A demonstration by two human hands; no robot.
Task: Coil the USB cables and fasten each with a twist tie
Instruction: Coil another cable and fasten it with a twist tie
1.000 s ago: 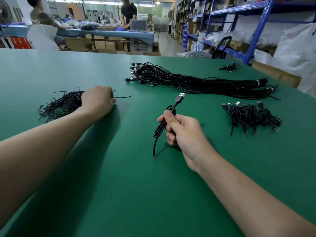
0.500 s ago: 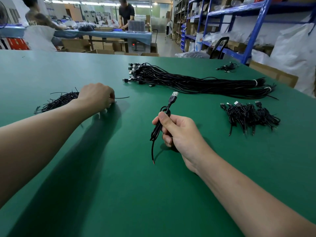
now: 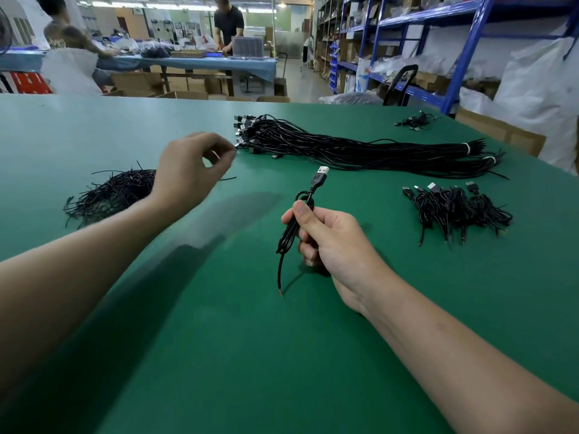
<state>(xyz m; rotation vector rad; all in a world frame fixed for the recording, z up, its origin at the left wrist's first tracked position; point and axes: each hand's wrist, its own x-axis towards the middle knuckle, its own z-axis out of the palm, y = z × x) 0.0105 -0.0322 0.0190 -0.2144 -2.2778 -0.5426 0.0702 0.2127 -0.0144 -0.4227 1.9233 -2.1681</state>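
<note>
My right hand (image 3: 329, 242) grips a coiled black USB cable (image 3: 296, 227) upright above the green table (image 3: 250, 355). Its USB plug (image 3: 321, 175) points up and away, and the loose tail hangs down to the table. My left hand (image 3: 191, 170) is raised above the right edge of the pile of black twist ties (image 3: 112, 192). Its thumb and forefinger are pinched together, seemingly on one thin twist tie that is blurred and barely shows. One more tie (image 3: 228, 178) lies on the table just right of that hand.
A long bundle of uncoiled black USB cables (image 3: 360, 148) lies across the table beyond my hands. A heap of coiled, tied cables (image 3: 454, 208) sits at the right, with a few more (image 3: 415, 120) far back. Blue shelving and white sacks stand to the right; people work at a far table.
My left hand has lifted off the twist-tie pile and moved right toward the cable, with its fingers now pinched. My right hand keeps holding the coiled cable in nearly the same place.
</note>
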